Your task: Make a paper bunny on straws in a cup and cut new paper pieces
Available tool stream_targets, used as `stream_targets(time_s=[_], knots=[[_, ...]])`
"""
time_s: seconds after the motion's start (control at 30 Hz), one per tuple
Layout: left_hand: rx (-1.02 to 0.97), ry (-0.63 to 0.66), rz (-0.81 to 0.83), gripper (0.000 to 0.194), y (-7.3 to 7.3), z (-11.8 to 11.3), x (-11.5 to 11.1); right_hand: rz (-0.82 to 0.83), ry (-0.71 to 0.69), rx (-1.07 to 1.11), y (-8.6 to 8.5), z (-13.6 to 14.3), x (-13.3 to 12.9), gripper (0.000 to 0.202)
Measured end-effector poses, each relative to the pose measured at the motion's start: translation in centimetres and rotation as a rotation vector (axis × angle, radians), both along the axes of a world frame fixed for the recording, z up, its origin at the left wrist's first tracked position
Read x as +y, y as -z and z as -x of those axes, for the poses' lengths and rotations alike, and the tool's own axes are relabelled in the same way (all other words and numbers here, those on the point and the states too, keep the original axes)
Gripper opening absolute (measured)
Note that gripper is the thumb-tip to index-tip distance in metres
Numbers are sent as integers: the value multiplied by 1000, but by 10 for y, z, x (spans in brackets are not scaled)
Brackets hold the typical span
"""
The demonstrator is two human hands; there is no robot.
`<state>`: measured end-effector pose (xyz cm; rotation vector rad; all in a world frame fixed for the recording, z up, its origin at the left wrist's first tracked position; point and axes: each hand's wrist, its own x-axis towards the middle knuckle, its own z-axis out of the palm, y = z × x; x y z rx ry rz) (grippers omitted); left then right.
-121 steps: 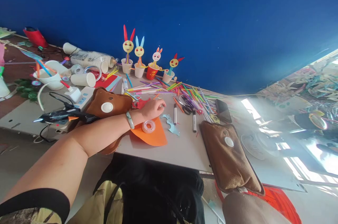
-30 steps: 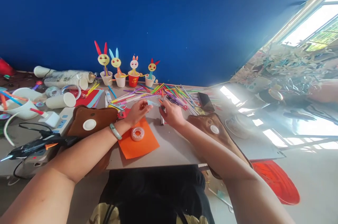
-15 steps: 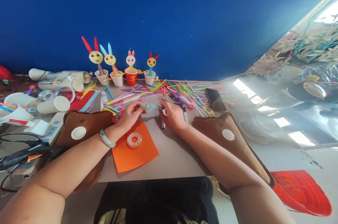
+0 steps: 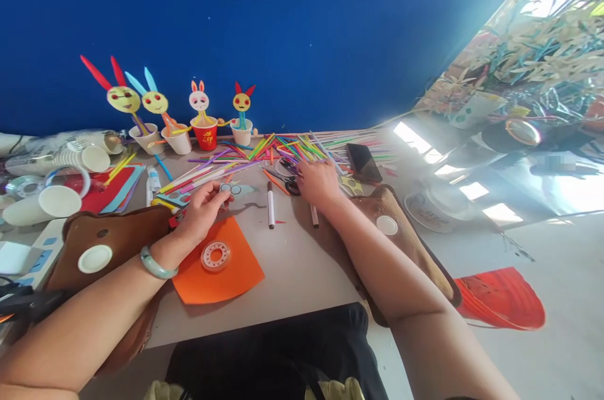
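Between the thumb and fingers of my left hand [image 4: 207,204] is a pale blue paper piece with two dark-outlined circles [image 4: 236,189]. My right hand [image 4: 319,183] reaches over the near side of a pile of thin coloured sticks [image 4: 306,147]; its fingertips are hidden, so a grip cannot be made out. Just left of that hand lie black-handled scissors [image 4: 291,185]. A white marker with dark ends [image 4: 270,206] lies between the hands, and another marker [image 4: 314,216] is partly covered by my right hand. A roll of clear tape [image 4: 216,256] rests on an orange paper sheet [image 4: 240,283].
Several rabbit-faced figures in paper cups [image 4: 204,134] stand along the blue wall. Brown padded cushions lie at left [image 4: 127,233] and right [image 4: 372,205] under my forearms. A black phone [image 4: 363,162] is right of the sticks. Stacked paper cups [image 4: 70,158] lie at far left.
My right hand has moved away from the paper piece, rightward over the sticks, uncovering the scissors and a marker. My left hand still holds the paper. The view has turned right.
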<state>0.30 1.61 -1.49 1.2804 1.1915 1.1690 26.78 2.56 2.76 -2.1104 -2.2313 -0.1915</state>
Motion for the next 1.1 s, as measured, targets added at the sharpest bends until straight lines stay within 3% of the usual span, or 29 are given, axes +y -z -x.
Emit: stream_targets(time_s=[0.17,0.27,0.43,0.67,0.77,0.9,1.1], knots=[[-1,11,-7,21,0,0,0,57,111,23,-2,-21,11,25],[21,-4,-41,20,3,2,1,104,108,37,2,-21,13,24],[-48,8,-24,19,3,2,0,49,114,76,3,-23,14,27],[-82,7,-10,19,1,1,-2,81,32,283,1,-12,9,22],[-58,20,-1,19,-1,1,-3,129,1,186,-1,-8,6,20],[-38,23,-7,19,-2,0,-3,122,86,18,-7,-15,6,22],[-28,28,13,19,-2,-2,-5,81,150,-5,-3,-27,13,28]])
